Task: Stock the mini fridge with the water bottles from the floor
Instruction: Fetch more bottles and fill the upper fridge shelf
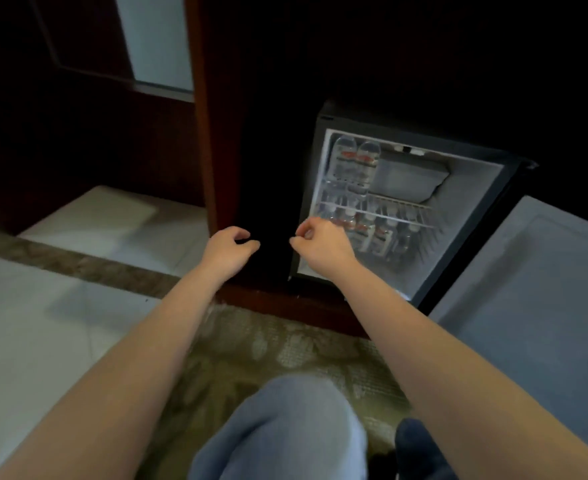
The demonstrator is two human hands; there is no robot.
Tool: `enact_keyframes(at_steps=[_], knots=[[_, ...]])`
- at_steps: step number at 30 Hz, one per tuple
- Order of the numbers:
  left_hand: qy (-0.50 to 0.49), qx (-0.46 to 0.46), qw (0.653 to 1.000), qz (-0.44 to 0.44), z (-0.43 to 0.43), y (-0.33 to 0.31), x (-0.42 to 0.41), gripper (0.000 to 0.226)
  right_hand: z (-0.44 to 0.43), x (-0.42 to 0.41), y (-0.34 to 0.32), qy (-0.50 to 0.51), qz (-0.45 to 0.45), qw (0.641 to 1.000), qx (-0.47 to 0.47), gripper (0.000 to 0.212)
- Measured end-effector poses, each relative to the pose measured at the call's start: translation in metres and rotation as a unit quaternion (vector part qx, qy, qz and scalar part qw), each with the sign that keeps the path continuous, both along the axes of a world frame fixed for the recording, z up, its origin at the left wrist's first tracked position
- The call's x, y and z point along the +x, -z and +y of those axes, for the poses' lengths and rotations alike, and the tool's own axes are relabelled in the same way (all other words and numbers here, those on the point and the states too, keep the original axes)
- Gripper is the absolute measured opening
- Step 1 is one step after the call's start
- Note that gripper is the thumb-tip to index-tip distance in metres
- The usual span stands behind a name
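Note:
The mini fridge (472,216) stands open inside a dark wooden cabinet, lit within. Two water bottles (354,162) stand at the upper left of its interior, and several more water bottles (372,230) stand under the wire shelf (399,211). Its door (534,289) is swung wide to the right. My left hand (228,249) hovers in front of the dark cabinet panel left of the fridge, fingers loosely curled, holding nothing. My right hand (322,242) hangs at the fridge's lower left edge, fingers loosely curled and empty. No bottle shows on the floor.
A wooden cabinet post (202,133) rises left of the fridge. Patterned carpet (285,344) lies below, with pale tile (26,323) to the left. My knee in blue trousers (285,427) is at the bottom centre.

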State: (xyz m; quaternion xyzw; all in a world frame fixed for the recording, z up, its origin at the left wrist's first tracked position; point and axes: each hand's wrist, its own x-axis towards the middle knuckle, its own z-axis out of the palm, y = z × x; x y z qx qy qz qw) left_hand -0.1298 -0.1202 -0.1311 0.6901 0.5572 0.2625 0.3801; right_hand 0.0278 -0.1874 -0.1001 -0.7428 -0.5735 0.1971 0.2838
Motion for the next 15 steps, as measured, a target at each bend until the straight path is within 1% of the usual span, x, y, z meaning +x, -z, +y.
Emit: enact_keyframes(at_steps=[4, 7, 11, 15], knots=[[-0.054, -0.007, 0.998, 0.008, -0.029, 0.006, -0.069, 0.038, -0.012, -0.07, -0.002, -0.032, -0.038, 0.999, -0.013, 0.008], [-0.101, -0.008, 0.995, 0.016, -0.051, 0.02, -0.124, 0.035, -0.02, -0.124, 0.012, -0.073, -0.042, 0.996, -0.029, 0.014], [-0.17, -0.054, 0.984, 0.017, -0.079, 0.048, -0.196, 0.029, -0.026, -0.181, 0.039, -0.124, -0.046, 0.988, -0.075, 0.015], [-0.227, -0.096, 0.968, 0.04, -0.1, 0.079, -0.255, 0.033, -0.026, -0.221, 0.07, -0.156, -0.044, 0.98, -0.116, 0.015]])
